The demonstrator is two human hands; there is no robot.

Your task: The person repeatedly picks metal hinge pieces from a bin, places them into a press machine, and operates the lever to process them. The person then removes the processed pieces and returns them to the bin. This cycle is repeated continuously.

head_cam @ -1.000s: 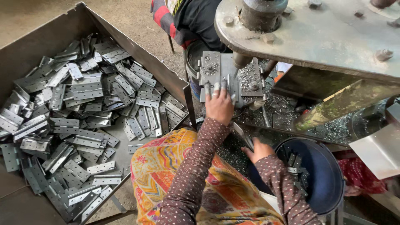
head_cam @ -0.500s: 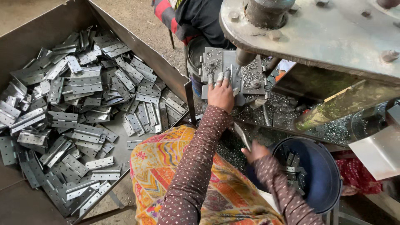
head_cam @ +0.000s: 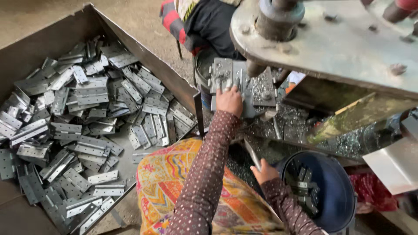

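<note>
Metal hinge plate [head_cam: 223, 75] lies flat on press bed under grey ram [head_cam: 278, 17]; left hand [head_cam: 229, 100] rests on it, fingers extended, pressing plate down, not clenched; right hand [head_cam: 264, 172] low beside blue bucket [head_cam: 335, 196], curled around thin metal strip [head_cam: 252, 154]; bucket holds several small hinges; metal shavings scattered around die; big sheet-metal bin [head_cam: 26, 65] at left heaped with grey hinges [head_cam: 87, 113]; another person's dark sleeve [head_cam: 209, 21] behind press.

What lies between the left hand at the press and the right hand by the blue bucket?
In the head view, between the left hand and right hand lies a dark ledge strewn with metal chips.
</note>
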